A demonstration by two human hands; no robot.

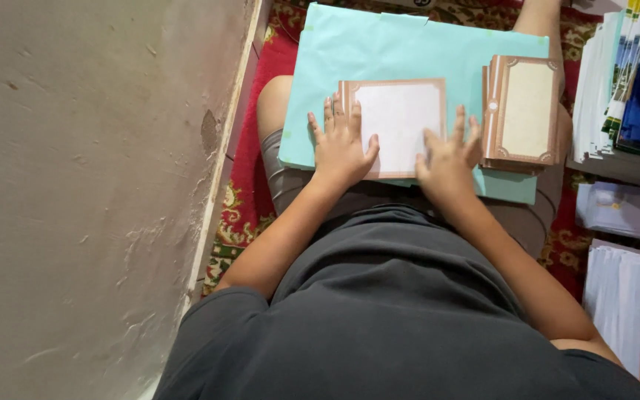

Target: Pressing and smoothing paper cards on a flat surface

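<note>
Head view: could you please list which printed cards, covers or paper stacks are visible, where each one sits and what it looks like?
Card: under both hands on the lap, rectangular, white with a brown ornate border.
Card stack: to its right, same brown border, cream centre.
Turquoise sheet: beneath both, large and plain.
Printed booklets: far right, stacked, blue, green and white edges.
White paper pile: lower right, orange cover beside it.

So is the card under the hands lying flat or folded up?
Flat: the bordered card lies spread on the light blue board, both hands pressing it.
</note>
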